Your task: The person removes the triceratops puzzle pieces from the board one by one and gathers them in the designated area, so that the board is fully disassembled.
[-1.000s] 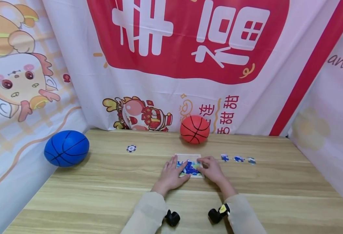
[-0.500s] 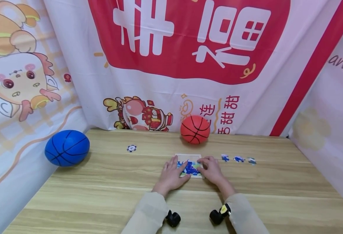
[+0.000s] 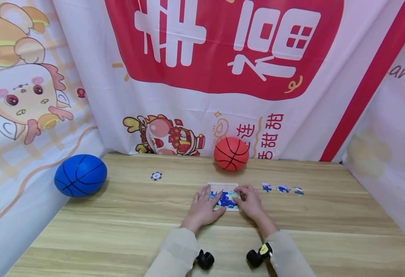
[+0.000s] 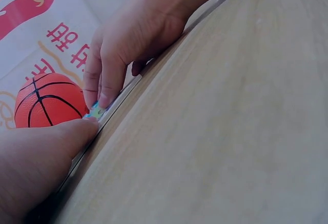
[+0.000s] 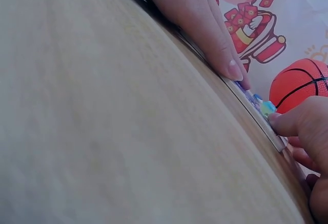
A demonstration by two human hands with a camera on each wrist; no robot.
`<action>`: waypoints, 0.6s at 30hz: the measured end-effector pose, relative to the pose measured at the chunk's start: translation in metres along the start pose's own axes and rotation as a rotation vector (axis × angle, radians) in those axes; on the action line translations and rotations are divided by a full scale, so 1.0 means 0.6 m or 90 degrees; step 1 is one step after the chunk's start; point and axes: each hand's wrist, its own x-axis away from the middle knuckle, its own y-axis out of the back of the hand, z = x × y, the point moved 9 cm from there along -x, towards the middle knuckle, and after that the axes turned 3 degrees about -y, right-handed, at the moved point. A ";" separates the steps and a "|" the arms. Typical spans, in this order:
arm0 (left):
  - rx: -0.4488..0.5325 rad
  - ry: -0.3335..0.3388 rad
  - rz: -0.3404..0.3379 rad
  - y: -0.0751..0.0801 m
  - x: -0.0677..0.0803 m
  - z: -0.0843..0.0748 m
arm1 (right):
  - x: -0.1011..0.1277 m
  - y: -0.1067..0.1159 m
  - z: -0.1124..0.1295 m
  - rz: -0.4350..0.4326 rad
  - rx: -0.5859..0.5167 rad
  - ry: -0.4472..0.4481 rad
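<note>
On the table (image 3: 119,231), between the hands, the jigsaw tray (image 3: 223,186) is covered at left by the spread left hand (image 3: 203,208), while a jigsaw piece (image 5: 267,108) at its right side is pinched by the right hand (image 3: 251,201), nearer the loose pieces (image 3: 283,189).

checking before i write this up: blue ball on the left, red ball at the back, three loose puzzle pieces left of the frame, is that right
Not quite: the head view shows the three loose puzzle pieces right of the puzzle frame. The blue ball on the left and red ball at the back are correct.
</note>
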 end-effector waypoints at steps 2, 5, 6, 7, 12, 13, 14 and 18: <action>0.001 -0.002 -0.001 0.000 -0.001 0.000 | 0.001 0.002 0.001 0.000 -0.034 0.000; 0.002 -0.005 -0.002 0.000 -0.002 0.000 | 0.002 0.004 0.004 0.005 -0.077 -0.002; 0.003 -0.006 -0.003 0.000 -0.003 0.000 | 0.002 0.004 0.005 0.008 -0.081 -0.003; 0.003 -0.006 -0.003 0.000 -0.003 0.000 | 0.002 0.005 0.004 0.011 -0.086 -0.006; 0.001 -0.006 -0.002 0.000 -0.003 0.001 | 0.001 0.003 0.001 0.031 -0.096 -0.012; 0.001 -0.005 -0.001 0.000 -0.003 0.001 | 0.001 0.002 -0.001 0.036 -0.097 -0.016; 0.000 -0.005 0.001 0.000 -0.003 0.002 | 0.001 0.001 -0.002 0.040 -0.096 -0.021; 0.002 -0.005 0.002 -0.002 -0.003 0.002 | 0.002 -0.001 -0.008 0.055 -0.094 -0.044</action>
